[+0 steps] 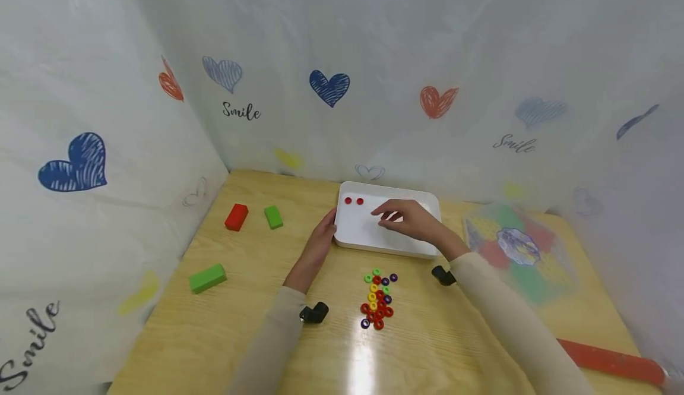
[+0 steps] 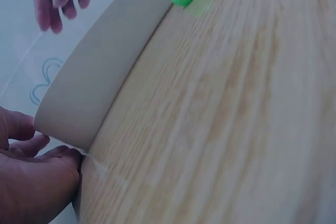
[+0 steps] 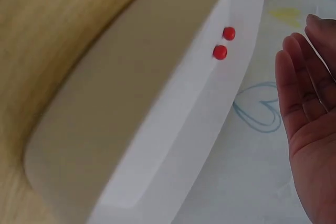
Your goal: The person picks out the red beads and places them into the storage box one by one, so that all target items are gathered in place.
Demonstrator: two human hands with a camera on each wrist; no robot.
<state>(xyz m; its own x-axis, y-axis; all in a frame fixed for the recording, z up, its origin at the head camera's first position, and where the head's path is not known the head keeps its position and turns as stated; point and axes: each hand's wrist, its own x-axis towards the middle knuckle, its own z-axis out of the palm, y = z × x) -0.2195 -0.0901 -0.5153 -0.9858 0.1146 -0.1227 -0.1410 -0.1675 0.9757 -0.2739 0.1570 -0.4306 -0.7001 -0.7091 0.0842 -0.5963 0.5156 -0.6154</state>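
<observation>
A white tray [image 1: 374,243] lies on the wooden table with two red rings [image 1: 360,201] near its far left corner. My left hand [image 1: 319,237] holds the tray's left side. In the left wrist view, the left hand [image 2: 39,182] has its thumb and fingers at the tray's corner [image 2: 100,77]. My right hand [image 1: 408,220] hovers over the tray, fingers loosely bent, with nothing visible between them. The right wrist view shows the right hand [image 3: 315,114] apart from the tray and the red rings [image 3: 220,52]. Nearer me lies a loose pile of small coloured rings [image 1: 380,303].
To the left lie a red block [image 1: 236,217], a small green block [image 1: 274,217] and a longer green block [image 1: 208,278]. A clear lidded box with coloured sections [image 1: 540,264] stands right of the tray. A red bar [image 1: 614,362] lies at the near right. Printed sheeting [image 1: 374,133] rises behind the table.
</observation>
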